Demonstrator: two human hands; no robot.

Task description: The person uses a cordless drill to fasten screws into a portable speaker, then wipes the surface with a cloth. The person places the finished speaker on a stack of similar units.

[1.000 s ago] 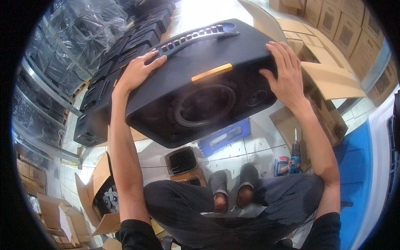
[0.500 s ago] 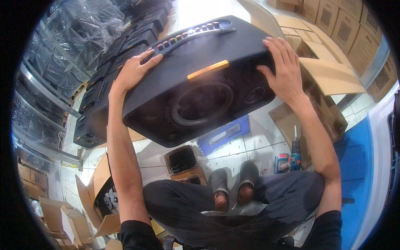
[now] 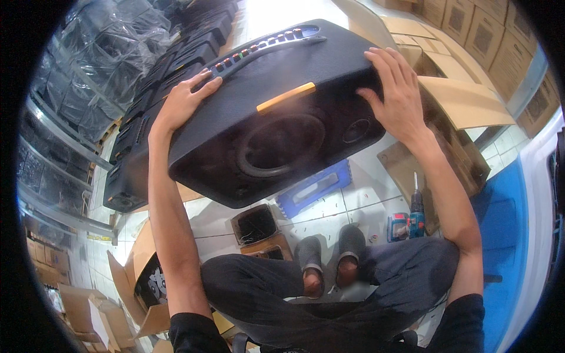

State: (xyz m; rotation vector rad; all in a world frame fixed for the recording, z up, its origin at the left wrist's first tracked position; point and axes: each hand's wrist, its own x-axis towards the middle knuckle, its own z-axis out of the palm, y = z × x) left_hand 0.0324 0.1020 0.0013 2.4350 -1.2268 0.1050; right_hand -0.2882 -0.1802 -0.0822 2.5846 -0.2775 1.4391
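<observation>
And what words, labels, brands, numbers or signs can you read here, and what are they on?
No text reads clearly.
Stacked brown cartons: printed marks, too small and blurred to quote.
Gold strip on the black loudspeaker: no legible lettering.
Loudspeaker's knob panel: any labels are too small to read.

I get a matt, finely grained finish on the black speaker, a smooth, satin gold bar, and a dull, rubbery-looking woofer ring; the knobs glint, but their material I can't call from back here. I log smooth blue plastic for the stool, a shiny metal bit, matt brown cardboard for the cartons, glossy, crinkled film, dark woven-looking cloth trousers and smooth, shiny floor tiles.
</observation>
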